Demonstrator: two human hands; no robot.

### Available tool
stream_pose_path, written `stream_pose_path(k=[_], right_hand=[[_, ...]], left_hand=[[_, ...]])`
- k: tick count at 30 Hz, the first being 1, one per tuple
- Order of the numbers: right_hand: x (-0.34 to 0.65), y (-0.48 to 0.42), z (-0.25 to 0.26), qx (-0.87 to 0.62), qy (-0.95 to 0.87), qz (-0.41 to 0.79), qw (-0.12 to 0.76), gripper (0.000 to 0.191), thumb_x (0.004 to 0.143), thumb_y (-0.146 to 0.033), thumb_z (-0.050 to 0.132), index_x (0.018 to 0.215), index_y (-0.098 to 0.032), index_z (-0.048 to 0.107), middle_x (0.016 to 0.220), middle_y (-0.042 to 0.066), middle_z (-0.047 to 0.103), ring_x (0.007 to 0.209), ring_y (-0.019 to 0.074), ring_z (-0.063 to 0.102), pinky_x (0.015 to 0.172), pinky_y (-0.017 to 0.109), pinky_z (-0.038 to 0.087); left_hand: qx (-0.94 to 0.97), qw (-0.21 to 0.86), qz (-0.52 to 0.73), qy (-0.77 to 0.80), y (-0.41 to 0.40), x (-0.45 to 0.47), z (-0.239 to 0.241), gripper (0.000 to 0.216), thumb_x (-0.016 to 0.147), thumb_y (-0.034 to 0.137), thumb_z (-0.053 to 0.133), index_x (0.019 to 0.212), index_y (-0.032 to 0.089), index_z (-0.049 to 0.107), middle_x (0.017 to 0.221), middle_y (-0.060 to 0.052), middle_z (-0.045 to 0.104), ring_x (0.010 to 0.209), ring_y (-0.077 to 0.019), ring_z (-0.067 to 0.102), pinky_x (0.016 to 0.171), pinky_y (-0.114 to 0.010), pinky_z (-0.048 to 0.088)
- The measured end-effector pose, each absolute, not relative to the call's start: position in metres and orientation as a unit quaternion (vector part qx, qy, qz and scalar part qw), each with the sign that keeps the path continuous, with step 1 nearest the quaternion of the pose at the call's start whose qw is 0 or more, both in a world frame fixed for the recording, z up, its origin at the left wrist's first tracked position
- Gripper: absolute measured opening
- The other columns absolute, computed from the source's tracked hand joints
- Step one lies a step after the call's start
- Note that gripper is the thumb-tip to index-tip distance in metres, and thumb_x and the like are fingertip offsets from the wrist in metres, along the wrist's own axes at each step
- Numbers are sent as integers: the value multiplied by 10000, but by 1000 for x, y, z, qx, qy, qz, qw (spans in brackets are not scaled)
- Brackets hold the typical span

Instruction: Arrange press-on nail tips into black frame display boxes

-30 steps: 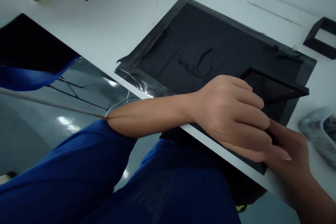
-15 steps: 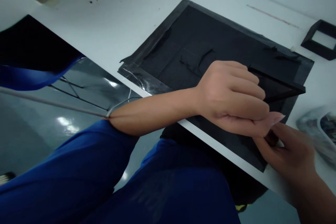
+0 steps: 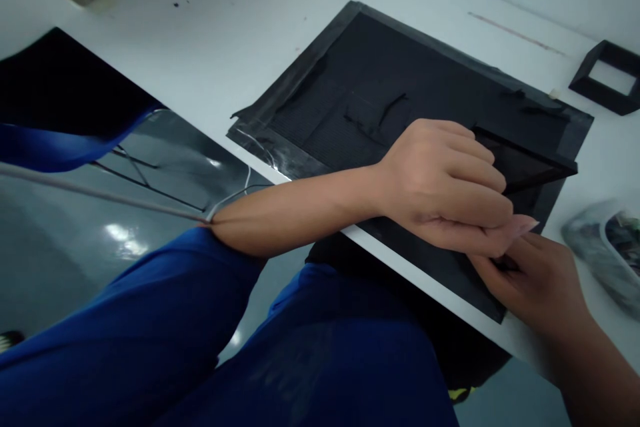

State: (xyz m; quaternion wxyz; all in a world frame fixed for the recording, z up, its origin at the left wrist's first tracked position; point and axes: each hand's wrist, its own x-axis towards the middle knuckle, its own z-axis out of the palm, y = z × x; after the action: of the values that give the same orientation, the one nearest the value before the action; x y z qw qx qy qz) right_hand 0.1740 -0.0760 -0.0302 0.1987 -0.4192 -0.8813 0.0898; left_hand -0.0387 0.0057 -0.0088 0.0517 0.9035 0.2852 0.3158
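Observation:
A black mat with taped edges lies on the white table. On its right part rests a thin black rectangular panel, tilted up a little. My left hand reaches across from the left, fingers curled over the panel's near-left corner. My right hand comes in from the lower right, its fingers pinched at the panel's near edge just under my left thumb. What the right fingers pinch is hidden beneath my left hand.
A small black square frame lies at the far right of the table. A crumpled clear plastic bag sits at the right edge. My blue-trousered legs fill the bottom; a thin grey cable runs along the left.
My left hand lifted slightly and moved up the panel. My right hand slid in closer beneath the left thumb. The panel stayed nearly in place.

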Motion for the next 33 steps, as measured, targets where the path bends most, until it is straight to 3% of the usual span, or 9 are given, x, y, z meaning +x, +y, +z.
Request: stream_pose_path(k=[5, 10, 18, 23, 28, 33], right_hand=[[174, -76, -30, -478, -841, 133, 215, 263, 928, -306, 591, 1141, -212, 712, 594, -41, 552, 485, 97, 480, 464, 251, 321], [174, -75, -29, -483, -840, 127, 211, 246, 905, -315, 606, 1069, -196, 745, 576, -57, 511, 459, 67, 411, 429, 221, 284], [175, -75, -32, -483, -836, 139, 220, 189, 886, -287, 606, 990, -205, 740, 584, -66, 511, 472, 62, 407, 418, 215, 265], [174, -73, -28, -470, -844, 131, 222, 192, 894, -284, 572, 968, -207, 732, 573, -59, 520, 443, 68, 373, 401, 238, 233], [177, -73, -26, -459, -858, 124, 195, 164, 914, -270, 602, 997, -201, 726, 583, -40, 546, 434, 76, 366, 422, 255, 252], [176, -72, -29, -472, -850, 124, 198, 200, 963, -372, 573, 980, -231, 714, 538, -41, 513, 431, 98, 430, 447, 264, 301]], left_hand=[[929, 51, 306, 204, 6, -40, -7, 603, 934, 656, 319, 575, 235, 560, 505, 20, 506, 543, -98, 602, 527, -262, 441], [949, 55, 256, 176, 5, -40, -7, 520, 950, 530, 329, 595, 228, 561, 547, 22, 523, 600, -102, 638, 520, -249, 426], [945, 50, 275, 168, 4, -41, -13, 562, 976, 583, 297, 624, 216, 535, 599, 27, 539, 627, -80, 647, 526, -213, 442], [946, 44, 282, 154, 2, -41, -13, 544, 992, 517, 278, 632, 217, 555, 582, 32, 503, 608, -72, 633, 539, -210, 437], [928, 40, 354, 112, 6, -42, -13, 528, 989, 444, 313, 583, 215, 559, 475, 46, 415, 468, -60, 525, 535, -240, 387], [894, 10, 426, 134, 13, -45, -7, 502, 953, 450, 361, 560, 242, 594, 399, 57, 337, 362, -57, 360, 503, -286, 287]])
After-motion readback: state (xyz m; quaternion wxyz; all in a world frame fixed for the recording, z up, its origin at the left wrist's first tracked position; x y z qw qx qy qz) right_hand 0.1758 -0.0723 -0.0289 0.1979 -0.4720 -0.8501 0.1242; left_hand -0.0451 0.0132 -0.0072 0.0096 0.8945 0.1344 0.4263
